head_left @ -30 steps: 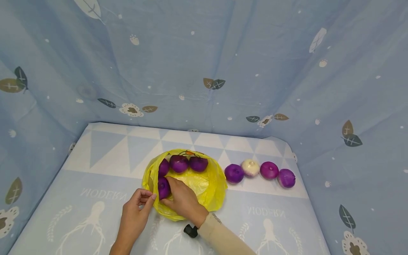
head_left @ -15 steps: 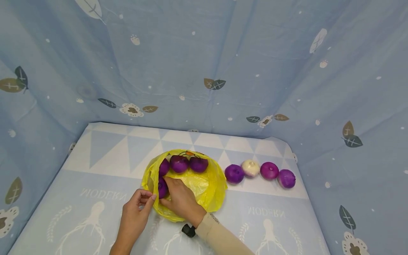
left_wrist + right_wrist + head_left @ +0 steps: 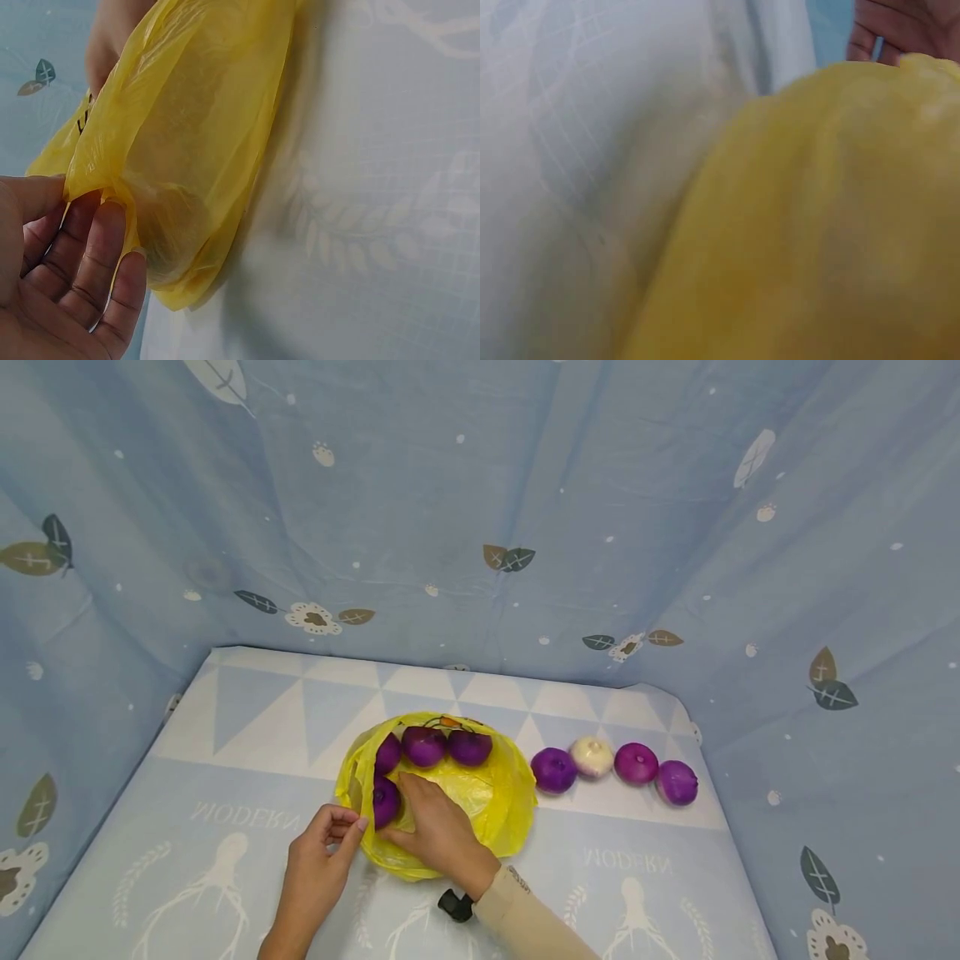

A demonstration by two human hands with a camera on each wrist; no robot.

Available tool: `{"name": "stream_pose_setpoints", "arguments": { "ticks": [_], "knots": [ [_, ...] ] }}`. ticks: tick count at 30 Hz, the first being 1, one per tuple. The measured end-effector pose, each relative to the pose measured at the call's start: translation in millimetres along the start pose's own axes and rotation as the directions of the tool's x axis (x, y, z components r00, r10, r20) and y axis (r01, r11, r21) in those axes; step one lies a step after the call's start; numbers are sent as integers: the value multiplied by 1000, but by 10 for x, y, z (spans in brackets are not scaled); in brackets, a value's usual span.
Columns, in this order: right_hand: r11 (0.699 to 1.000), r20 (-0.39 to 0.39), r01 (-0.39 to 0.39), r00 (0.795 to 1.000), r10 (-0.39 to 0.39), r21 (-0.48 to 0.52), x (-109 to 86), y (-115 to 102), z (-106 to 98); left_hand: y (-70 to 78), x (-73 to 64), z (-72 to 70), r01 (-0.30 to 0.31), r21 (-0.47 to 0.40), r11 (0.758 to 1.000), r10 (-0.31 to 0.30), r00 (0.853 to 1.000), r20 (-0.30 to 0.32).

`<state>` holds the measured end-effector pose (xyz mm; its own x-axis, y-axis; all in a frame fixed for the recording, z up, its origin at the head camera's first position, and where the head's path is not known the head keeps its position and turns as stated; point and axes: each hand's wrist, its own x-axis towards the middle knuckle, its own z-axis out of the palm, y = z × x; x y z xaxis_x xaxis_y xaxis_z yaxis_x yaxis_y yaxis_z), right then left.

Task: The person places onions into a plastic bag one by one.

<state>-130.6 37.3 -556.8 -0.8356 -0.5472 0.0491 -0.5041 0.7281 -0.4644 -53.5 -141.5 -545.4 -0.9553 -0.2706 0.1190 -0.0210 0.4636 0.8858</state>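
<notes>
Four round purple onions [image 3: 424, 746] in a yellow plastic bag [image 3: 472, 797], left hand [image 3: 318, 856] pinching it. Right hand [image 3: 442, 835] looks empty; placing seems done, so probably withdraw it.

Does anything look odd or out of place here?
The pale onion stands out, second from the left in the row beside the yellow bag: the other onions in view are purple. I see nothing spilled.

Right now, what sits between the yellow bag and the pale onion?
One purple onion sits between the yellow bag and the pale onion, as the head view shows.
</notes>
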Motion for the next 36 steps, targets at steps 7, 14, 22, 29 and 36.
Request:
{"name": "stream_pose_setpoints", "arguments": {
  "ticks": [7,14,22,29,36],
  "knots": [
    [1000,-31,-10,999,10,16,-168,57,-292,-4,10,7,-10,13,1000,10,1000,-3],
    [999,-97,-23,995,26,36,-409,163,-624,-14,15,25,0,18,1000,0,1000,0],
    [997,-279,-78,957,82,23,-690,423,-946,-20,21,26,14,32,999,-14,1000,4],
    [983,-390,-181,904,175,21,-904,732,-1145,-23,32,9,19,34,999,-19,1000,15],
    [964,-431,-257,863,262,72,-1072,1075,-1250,-9,27,-3,25,37,999,-26,1000,18]
  ]
}}
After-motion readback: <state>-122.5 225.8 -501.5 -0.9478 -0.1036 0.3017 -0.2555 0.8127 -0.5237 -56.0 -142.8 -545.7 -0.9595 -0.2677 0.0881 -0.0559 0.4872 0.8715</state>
